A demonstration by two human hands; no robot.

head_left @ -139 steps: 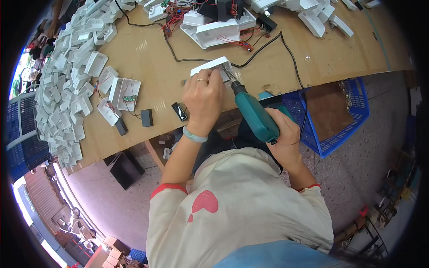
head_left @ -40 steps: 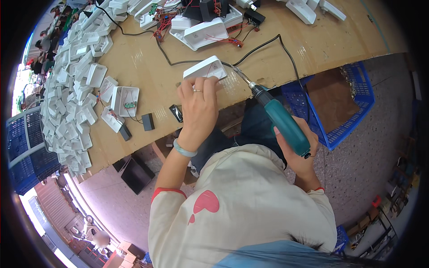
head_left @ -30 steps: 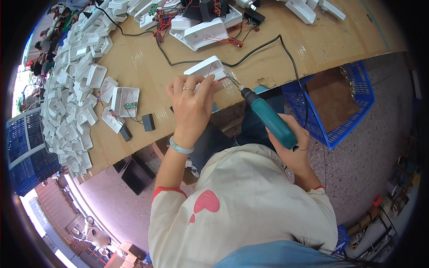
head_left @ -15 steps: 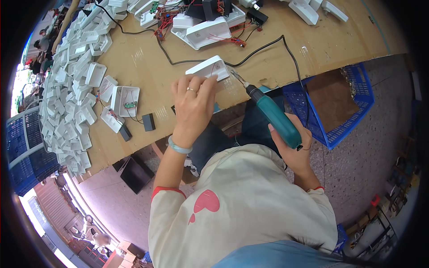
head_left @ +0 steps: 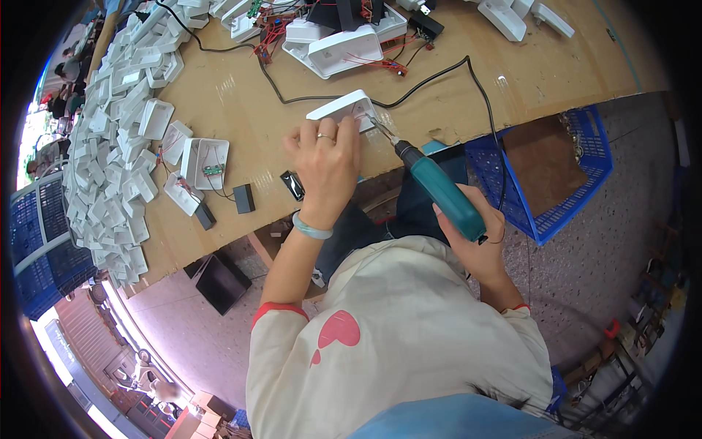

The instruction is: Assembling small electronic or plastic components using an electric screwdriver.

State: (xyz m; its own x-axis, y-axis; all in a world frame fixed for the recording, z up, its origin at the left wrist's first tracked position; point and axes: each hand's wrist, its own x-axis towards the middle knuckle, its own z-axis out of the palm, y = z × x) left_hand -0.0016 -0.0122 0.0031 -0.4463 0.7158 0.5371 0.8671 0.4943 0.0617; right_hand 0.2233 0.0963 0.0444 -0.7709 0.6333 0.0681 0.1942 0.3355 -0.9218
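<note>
Green tool [head_left: 442, 192] in right hand [head_left: 480, 252], lettering indiscernible

Blue basket [head_left: 550, 229] with brown sheet [head_left: 542, 161] inside, black box [head_left: 222, 284] on speckled floor [head_left: 567, 219], cardboard boxes [head_left: 210, 419]

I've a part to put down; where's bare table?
Bare cardboard shows right of the black cable, below white casings, and between the open white case and left hand, above the black block. Crowded: the left casing heap and the top pile with red wires.

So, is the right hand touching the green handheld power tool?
Touching. The head view shows the right hand wrapped around the rear of the green handheld power tool.
</note>
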